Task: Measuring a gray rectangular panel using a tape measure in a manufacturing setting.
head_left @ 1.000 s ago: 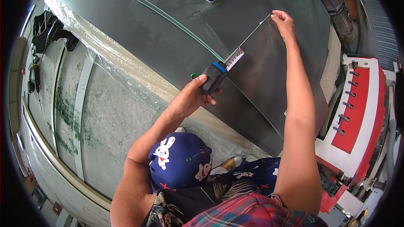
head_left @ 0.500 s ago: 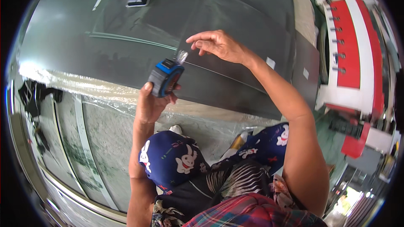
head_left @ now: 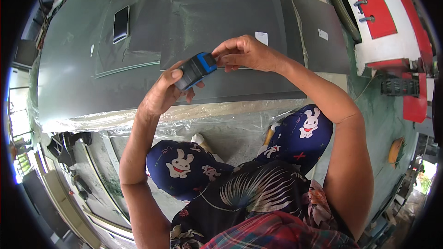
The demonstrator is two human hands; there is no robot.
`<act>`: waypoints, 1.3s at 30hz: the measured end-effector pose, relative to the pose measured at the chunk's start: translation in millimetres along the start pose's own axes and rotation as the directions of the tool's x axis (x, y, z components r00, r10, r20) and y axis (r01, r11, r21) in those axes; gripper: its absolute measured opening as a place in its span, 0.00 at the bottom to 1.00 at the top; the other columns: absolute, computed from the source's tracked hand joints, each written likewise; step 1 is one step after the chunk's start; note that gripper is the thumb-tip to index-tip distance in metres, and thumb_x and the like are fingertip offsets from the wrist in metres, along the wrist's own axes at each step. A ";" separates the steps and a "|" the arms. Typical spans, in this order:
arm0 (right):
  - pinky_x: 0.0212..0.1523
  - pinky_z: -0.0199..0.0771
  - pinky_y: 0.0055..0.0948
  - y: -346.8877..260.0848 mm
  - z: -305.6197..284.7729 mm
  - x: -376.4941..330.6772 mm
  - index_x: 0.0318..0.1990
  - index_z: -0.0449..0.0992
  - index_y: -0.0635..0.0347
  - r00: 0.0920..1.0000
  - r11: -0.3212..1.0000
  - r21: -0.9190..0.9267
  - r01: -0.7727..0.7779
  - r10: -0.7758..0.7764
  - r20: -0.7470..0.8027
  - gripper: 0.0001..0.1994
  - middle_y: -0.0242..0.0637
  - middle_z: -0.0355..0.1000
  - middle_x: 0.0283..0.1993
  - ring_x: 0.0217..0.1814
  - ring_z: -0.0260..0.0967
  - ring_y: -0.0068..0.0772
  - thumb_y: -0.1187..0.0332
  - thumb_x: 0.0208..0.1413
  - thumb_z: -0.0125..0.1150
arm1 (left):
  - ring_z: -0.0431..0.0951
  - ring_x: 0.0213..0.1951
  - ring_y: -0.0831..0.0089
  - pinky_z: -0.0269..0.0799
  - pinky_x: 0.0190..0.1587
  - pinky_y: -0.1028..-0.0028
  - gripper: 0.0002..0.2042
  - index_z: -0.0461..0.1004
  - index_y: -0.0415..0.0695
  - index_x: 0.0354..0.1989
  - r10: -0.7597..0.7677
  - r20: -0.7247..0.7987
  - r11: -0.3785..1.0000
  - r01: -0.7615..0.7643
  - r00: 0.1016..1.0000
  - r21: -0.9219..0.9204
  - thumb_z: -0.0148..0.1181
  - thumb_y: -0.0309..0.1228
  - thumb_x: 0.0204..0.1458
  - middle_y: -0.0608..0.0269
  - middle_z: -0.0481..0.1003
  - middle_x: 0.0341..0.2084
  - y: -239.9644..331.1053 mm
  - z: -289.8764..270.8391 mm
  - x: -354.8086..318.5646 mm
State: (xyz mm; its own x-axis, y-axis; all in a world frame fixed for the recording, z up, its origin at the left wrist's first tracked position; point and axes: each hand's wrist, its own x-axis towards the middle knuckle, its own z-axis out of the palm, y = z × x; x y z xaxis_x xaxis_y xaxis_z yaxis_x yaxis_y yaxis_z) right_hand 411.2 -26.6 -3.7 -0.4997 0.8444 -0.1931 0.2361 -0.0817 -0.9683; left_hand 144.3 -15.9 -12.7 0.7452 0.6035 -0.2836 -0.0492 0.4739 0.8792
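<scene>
A tape measure [head_left: 196, 71] with a grey-black body and blue edging is held up above the dark sheets, tilted toward the upper right. My left hand [head_left: 161, 90] is wrapped around its lower left end, thumb on top and fingers underneath. At its opposite end, my right hand [head_left: 249, 54] has its thumb and forefinger closed against the front corner. Whether a bit of blade is pinched there is hidden by the fingers. Below both hands lie stacked dark grey sheets [head_left: 221, 16], one bearing a white label [head_left: 261, 38].
A phone [head_left: 121, 24] lies on the sheets at the left. Clear plastic wrap [head_left: 120, 117] covers the stack's near edge. To the right stand a labelled dark panel [head_left: 318, 46] and a red-and-white frame with hooks [head_left: 369, 14]. Metal rails [head_left: 117, 177] lie on the floor at lower left.
My right hand has come down to the tape measure's front end, from which it was apart before. My left hand has turned the tape measure toward the right. The whole view has shifted.
</scene>
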 end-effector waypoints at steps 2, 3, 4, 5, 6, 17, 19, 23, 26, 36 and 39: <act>0.36 0.74 0.18 8.0 -7.7 -12.6 0.47 0.74 0.61 0.999 0.993 0.113 0.026 -0.022 -0.034 0.17 0.35 0.75 0.37 0.36 0.73 0.20 0.61 0.55 0.61 | 0.72 0.24 0.72 0.69 0.29 0.74 0.40 0.64 0.34 0.54 -0.001 0.008 1.000 0.001 1.000 -0.026 0.55 0.59 0.43 0.53 0.73 0.30 1.7 12.4 11.9; 0.36 0.74 0.18 9.1 -11.4 -16.8 0.47 0.74 0.61 0.998 0.991 0.124 0.039 -0.033 -0.050 0.17 0.35 0.75 0.37 0.36 0.73 0.20 0.61 0.55 0.61 | 0.69 0.21 0.74 0.68 0.30 0.73 0.38 0.66 0.35 0.52 0.009 0.014 0.998 -0.008 1.000 -0.069 0.55 0.59 0.43 0.56 0.73 0.27 3.7 18.0 17.8; 0.36 0.74 0.19 10.0 -14.3 -20.7 0.48 0.74 0.61 0.993 0.992 0.119 0.047 -0.034 -0.113 0.17 0.35 0.75 0.38 0.36 0.73 0.21 0.61 0.55 0.61 | 0.69 0.21 0.74 0.68 0.30 0.73 0.38 0.66 0.35 0.52 -0.002 0.020 0.999 0.003 1.000 -0.051 0.55 0.59 0.43 0.56 0.73 0.27 3.5 19.5 22.8; 0.36 0.75 0.19 10.8 -16.3 -24.9 0.49 0.73 0.62 0.984 0.992 0.114 0.054 -0.033 -0.176 0.18 0.36 0.75 0.39 0.36 0.73 0.21 0.61 0.55 0.61 | 0.66 0.19 0.76 0.67 0.32 0.72 0.38 0.67 0.36 0.52 -0.005 0.033 0.998 0.007 0.999 -0.069 0.54 0.59 0.43 0.54 0.74 0.30 1.7 18.9 27.2; 0.37 0.75 0.19 8.1 -18.0 -31.2 0.50 0.72 0.62 0.985 0.991 0.129 0.032 -0.010 -0.172 0.19 0.36 0.75 0.40 0.37 0.73 0.22 0.61 0.55 0.61 | 0.64 0.18 0.78 0.66 0.34 0.71 0.37 0.68 0.37 0.52 -0.008 0.046 0.996 0.012 0.999 -0.090 0.53 0.60 0.43 0.53 0.74 0.34 1.9 22.4 31.3; 0.38 0.76 0.20 40.6 -23.1 -59.6 0.44 0.73 0.65 0.994 0.936 0.351 -0.009 0.047 -0.100 0.14 0.35 0.75 0.37 0.36 0.74 0.21 0.65 0.54 0.60 | 0.67 0.24 0.77 0.69 0.33 0.70 0.33 0.68 0.37 0.48 -0.069 -0.005 0.995 0.069 0.998 -0.068 0.60 0.55 0.43 0.63 0.70 0.27 2.1 56.4 46.2; 0.38 0.76 0.19 49.1 -23.1 -65.5 0.42 0.73 0.64 0.994 0.918 0.395 -0.042 0.079 -0.078 0.12 0.34 0.75 0.36 0.36 0.74 0.21 0.65 0.54 0.60 | 0.68 0.27 0.78 0.70 0.33 0.72 0.34 0.67 0.37 0.50 -0.074 0.002 0.997 0.074 0.997 -0.039 0.61 0.54 0.43 0.64 0.70 0.30 -0.5 63.5 48.4; 0.38 0.76 0.19 71.2 -19.8 -73.9 0.41 0.72 0.63 0.992 0.920 0.371 -0.125 0.117 0.044 0.12 0.34 0.75 0.35 0.34 0.74 0.21 0.65 0.55 0.59 | 0.71 0.32 0.79 0.72 0.31 0.81 0.35 0.66 0.37 0.50 -0.099 -0.038 0.965 0.105 0.994 0.242 0.63 0.54 0.42 0.62 0.70 0.33 -9.8 74.5 51.0; 0.38 0.76 0.18 74.0 -24.4 -76.1 0.41 0.72 0.63 0.989 0.911 0.384 -0.150 0.141 0.050 0.12 0.35 0.75 0.34 0.34 0.74 0.20 0.64 0.55 0.59 | 0.69 0.31 0.77 0.72 0.32 0.73 0.34 0.65 0.37 0.51 -0.172 -0.048 0.972 0.178 0.984 0.157 0.60 0.54 0.44 0.58 0.70 0.38 -18.9 51.8 49.5; 0.35 0.70 0.15 110.4 -86.1 -135.6 0.35 0.75 0.54 0.848 0.917 0.395 -0.062 0.257 -0.464 0.11 0.25 0.72 0.30 0.31 0.69 0.13 0.57 0.53 0.57 | 0.67 0.15 0.71 0.69 0.22 0.71 0.32 0.69 0.38 0.42 -0.091 -0.510 0.991 0.028 0.855 -0.130 0.53 0.60 0.46 0.56 0.71 0.30 -4.9 -43.8 32.7; 0.34 0.65 0.12 134.1 -94.2 -153.4 0.35 0.75 0.53 0.759 0.905 0.423 -0.043 0.305 -0.575 0.11 0.22 0.70 0.29 0.31 0.66 0.11 0.56 0.53 0.58 | 0.70 0.16 0.68 0.68 0.20 0.71 0.34 0.71 0.39 0.37 -0.102 -0.637 0.990 0.013 0.764 -0.143 0.53 0.63 0.42 0.58 0.70 0.29 -4.9 -72.7 18.4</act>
State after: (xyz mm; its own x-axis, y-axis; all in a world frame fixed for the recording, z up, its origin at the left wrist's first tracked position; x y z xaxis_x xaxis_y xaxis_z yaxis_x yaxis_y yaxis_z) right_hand 598.0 -117.2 -89.0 0.1719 0.9207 -0.3503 -0.1170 -0.3340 -0.9353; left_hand 109.9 39.6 -50.1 0.1511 0.8212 -0.5503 -0.1334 0.5685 0.8118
